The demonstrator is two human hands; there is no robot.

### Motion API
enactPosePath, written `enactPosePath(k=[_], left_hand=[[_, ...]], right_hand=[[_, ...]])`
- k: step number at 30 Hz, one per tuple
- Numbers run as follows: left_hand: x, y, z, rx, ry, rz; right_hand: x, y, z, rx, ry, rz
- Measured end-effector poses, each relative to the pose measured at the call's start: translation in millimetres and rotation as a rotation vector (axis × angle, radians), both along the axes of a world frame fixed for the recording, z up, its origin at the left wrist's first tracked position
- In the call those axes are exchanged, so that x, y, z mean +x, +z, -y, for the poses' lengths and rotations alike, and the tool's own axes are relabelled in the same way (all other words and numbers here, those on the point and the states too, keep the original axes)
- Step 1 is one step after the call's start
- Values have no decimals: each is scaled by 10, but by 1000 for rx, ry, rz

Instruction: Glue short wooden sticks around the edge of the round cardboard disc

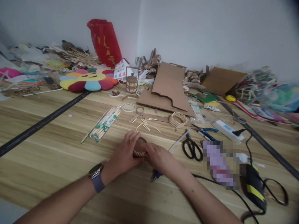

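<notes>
Low over the table's near middle is a small round stick basket (139, 153), with short wooden sticks standing side by side around a brown disc. My left hand (126, 152), wearing a watch, curls around its left side. On the right side, the closed fingers of my right hand (160, 157) press against the rim; their tips are partly hidden. Beneath my right wrist lies a blue tool with a metal tip, probably a glue gun (156, 175), mostly covered by the hand. Just beyond are loose short sticks (145, 124) and a ring of sticks (177, 120).
Black scissors (192, 149), blue-handled pliers (205, 132) and a power strip (227, 130) lie to the right, with black cords nearby. Packaged sticks (106, 124) lie at left. Cardboard sheets (168, 87), a lidded stick bucket (132, 84) and a flower cushion (86, 80) stand farther back.
</notes>
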State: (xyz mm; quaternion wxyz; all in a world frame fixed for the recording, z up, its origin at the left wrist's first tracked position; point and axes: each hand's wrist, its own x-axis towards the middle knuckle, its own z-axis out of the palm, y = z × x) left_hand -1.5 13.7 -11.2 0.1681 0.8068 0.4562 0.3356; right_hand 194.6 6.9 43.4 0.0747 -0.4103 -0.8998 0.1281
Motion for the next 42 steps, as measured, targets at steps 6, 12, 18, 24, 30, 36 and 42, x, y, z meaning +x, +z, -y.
enactPosePath(k=[6, 12, 18, 24, 30, 36, 42], left_hand=[[49, 31, 18, -3, 24, -18], [101, 53, 45, 23, 39, -19], [117, 48, 58, 38, 40, -21], [130, 39, 66, 50, 55, -16], [142, 28, 75, 52, 76, -1], [157, 72, 90, 13, 121, -50], [157, 85, 95, -4, 119, -66]], right_hand=[[-6, 56, -3, -42, 0, 8], [-8, 53, -7, -59, 6, -22], [6, 9, -13, -39, 17, -47], [-11, 45, -1, -42, 24, -36], [29, 227, 12, -39, 32, -76], [519, 508, 65, -15, -148, -101], [945, 388, 227, -281, -302, 88]])
